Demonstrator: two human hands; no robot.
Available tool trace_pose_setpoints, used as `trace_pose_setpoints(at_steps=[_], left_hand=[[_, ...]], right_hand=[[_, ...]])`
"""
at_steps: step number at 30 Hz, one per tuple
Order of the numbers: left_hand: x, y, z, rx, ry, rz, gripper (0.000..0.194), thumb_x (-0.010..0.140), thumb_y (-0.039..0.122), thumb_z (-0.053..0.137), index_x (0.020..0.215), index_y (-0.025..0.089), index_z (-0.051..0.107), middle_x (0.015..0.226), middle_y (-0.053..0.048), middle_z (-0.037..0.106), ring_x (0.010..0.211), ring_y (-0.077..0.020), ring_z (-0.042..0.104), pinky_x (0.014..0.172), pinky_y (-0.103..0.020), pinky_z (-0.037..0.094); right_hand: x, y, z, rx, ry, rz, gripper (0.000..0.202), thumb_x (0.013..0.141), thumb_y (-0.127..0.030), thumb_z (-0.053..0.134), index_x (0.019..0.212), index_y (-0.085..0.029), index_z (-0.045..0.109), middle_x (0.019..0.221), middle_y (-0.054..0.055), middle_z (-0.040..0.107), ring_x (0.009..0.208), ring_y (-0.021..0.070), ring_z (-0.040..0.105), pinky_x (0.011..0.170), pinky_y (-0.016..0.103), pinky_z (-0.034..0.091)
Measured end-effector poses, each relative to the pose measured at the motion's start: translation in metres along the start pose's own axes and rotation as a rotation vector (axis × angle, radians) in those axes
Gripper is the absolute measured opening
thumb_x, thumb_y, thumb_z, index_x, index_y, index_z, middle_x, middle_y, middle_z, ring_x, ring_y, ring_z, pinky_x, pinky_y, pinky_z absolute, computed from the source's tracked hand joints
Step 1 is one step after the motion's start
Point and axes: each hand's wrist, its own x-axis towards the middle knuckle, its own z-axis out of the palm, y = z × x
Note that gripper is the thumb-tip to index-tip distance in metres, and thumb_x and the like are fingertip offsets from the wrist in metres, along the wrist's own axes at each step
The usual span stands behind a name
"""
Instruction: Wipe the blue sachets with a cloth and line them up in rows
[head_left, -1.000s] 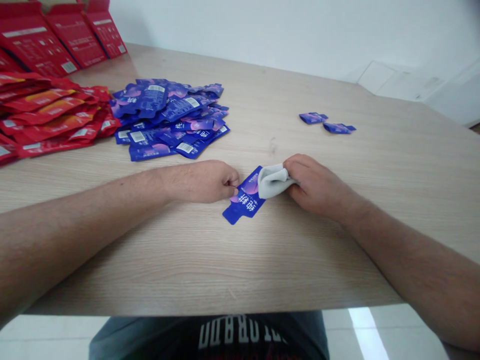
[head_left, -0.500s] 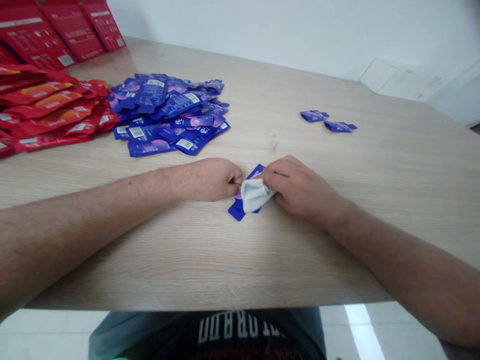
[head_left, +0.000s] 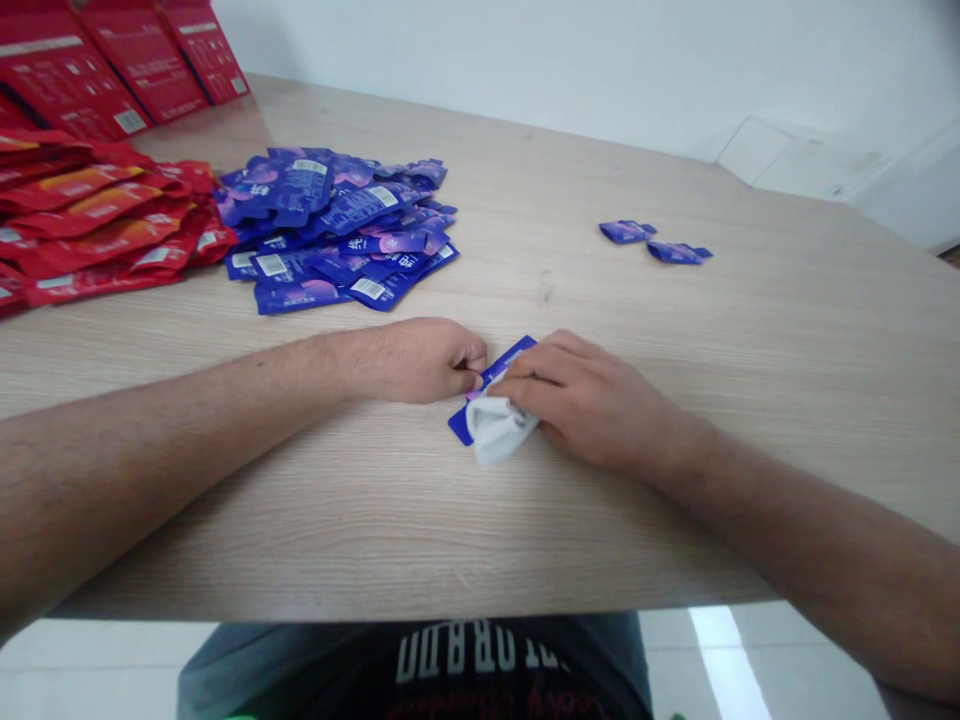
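A blue-purple packet (head_left: 459, 424) lies slanted on the table in front of me, partly hidden under a white cloth. My left hand (head_left: 431, 362) is closed at the packet's left edge, its thumb and fingers pinching that edge. My right hand (head_left: 592, 395) is closed on the folded white cloth (head_left: 499, 432) and presses it against the packet's face. The cloth's loose end hangs over the packet's lower part.
A pile of similar blue packets (head_left: 337, 225) lies at the back left, next to a stack of red packets (head_left: 97, 225). Red boxes (head_left: 112, 65) stand behind. Two blue packets (head_left: 627, 232) rest at the back right of the wooden table (head_left: 337, 540).
My right hand has moved the cloth down and slightly left along the packet, uncovering more of its upper end. My left hand has barely moved.
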Motion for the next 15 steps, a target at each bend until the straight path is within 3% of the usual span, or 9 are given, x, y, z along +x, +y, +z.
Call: trace_pose_setpoints(at_steps=[2, 8, 15], left_hand=[[0.000, 0.000, 0.000, 0.000, 0.002, -0.006, 0.017, 0.086, 0.031, 0.055, 0.085, 0.022, 0.069, 0.071, 0.003, 0.068, 0.063, -0.0127, 0.055, 0.059, -0.025, 0.035], [0.000, 0.005, -0.002, 0.004, 0.014, -0.026, 0.019, 0.088, 0.032, 0.053, 0.081, 0.022, 0.068, 0.065, 0.004, 0.064, 0.060, -0.0124, 0.054, 0.059, -0.025, 0.034], [0.000, 0.003, -0.001, -0.022, -0.018, 0.007, 0.017, 0.087, 0.028, 0.054, 0.086, 0.022, 0.070, 0.075, 0.003, 0.069, 0.068, -0.0127, 0.058, 0.062, -0.024, 0.036]], right_hand=[[0.000, -0.002, 0.000, 0.015, -0.027, -0.057, 0.032, 0.098, -0.013, 0.049, 0.122, -0.021, 0.067, 0.117, 0.009, 0.069, 0.108, 0.0249, 0.057, 0.099, 0.042, 0.047], [-0.008, 0.025, 0.005, -0.049, 0.057, 0.188, 0.028, 0.083, -0.006, 0.056, 0.105, -0.018, 0.067, 0.109, 0.013, 0.067, 0.104, 0.0293, 0.057, 0.094, 0.046, 0.047], [-0.009, 0.024, 0.004, -0.032, 0.085, 0.205, 0.029, 0.080, -0.005, 0.055, 0.103, -0.020, 0.064, 0.108, 0.011, 0.066, 0.102, 0.0293, 0.056, 0.093, 0.044, 0.048]])
